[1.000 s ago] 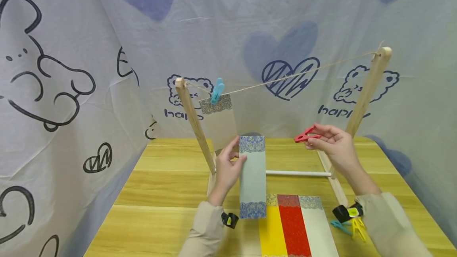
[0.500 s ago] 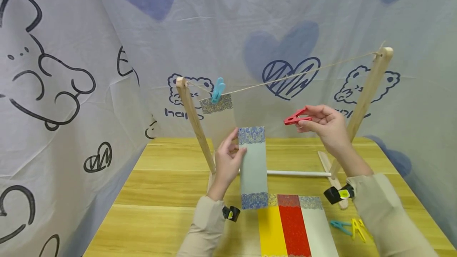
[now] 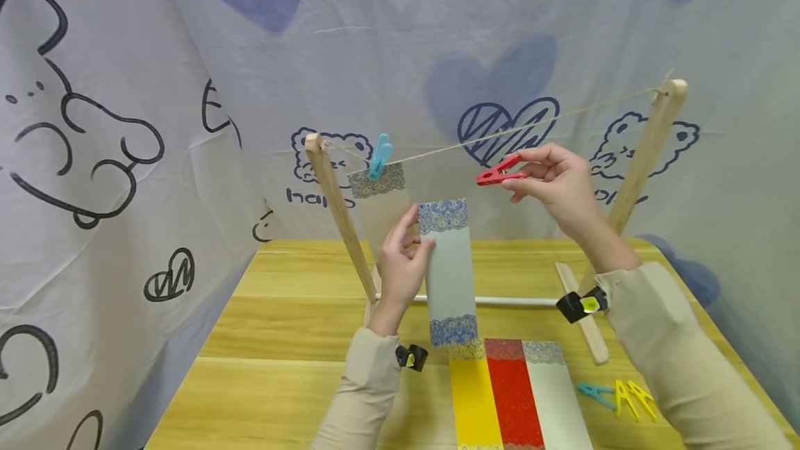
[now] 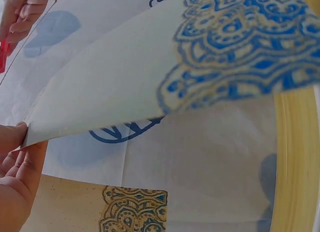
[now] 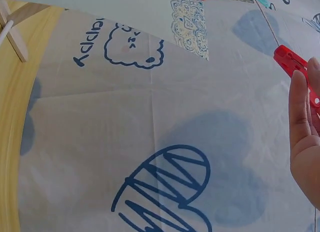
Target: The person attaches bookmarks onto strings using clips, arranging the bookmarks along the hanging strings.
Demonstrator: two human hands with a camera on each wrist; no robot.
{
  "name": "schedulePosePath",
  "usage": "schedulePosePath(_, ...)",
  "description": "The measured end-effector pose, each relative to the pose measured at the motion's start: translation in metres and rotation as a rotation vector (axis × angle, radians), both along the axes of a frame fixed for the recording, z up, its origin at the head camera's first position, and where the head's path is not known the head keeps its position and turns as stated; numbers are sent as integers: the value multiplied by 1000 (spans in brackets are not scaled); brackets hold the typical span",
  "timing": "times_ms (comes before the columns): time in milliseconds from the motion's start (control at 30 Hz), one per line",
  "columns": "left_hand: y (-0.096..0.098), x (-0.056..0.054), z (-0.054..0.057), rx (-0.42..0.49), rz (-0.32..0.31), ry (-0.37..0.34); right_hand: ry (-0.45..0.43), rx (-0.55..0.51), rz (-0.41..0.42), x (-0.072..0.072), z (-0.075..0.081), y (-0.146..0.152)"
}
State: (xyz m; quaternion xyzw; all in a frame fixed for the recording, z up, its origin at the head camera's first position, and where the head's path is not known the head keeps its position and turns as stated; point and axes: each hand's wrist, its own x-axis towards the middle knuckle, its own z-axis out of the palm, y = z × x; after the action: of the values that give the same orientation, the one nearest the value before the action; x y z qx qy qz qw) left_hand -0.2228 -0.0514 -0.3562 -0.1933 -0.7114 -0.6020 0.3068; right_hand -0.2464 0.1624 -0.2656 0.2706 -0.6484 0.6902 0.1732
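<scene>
Rising since the earlier head frame, the pale card (image 3: 450, 273) and the red clip (image 3: 494, 176) are now sitting higher, the clip also drifting leftward. From the head, the left grip (image 3: 403, 266) is pinching the card's left edge near the top, and the right grip (image 3: 559, 182) is pinching the clip by its handles; the card is hanging below the string (image 3: 450, 148), apparently apart from it. Held at one edge only, the card could be swivelling or slipping if that pinch were loosening, and if its top were staying too low, the clip could be catching string alone. From the right wrist, the string is running to the clip's nose, though whether they are touching is unclear. From the left wrist, the card is looking thin and pale green, blue-and-gold lacework banding its nearer end.
</scene>
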Motion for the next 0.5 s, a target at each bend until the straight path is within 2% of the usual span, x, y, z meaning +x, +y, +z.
schedulePosePath(100,-1,-8,-5,6,3,31,25,-3,-1,-3,4,-7)
schedulePosePath(300,-3,-11,0,14,11,72,63,27,8,-8,14,-20)
schedulePosePath(500,-3,-12,5,19,24,73,74,83,0,-12,25,-32)
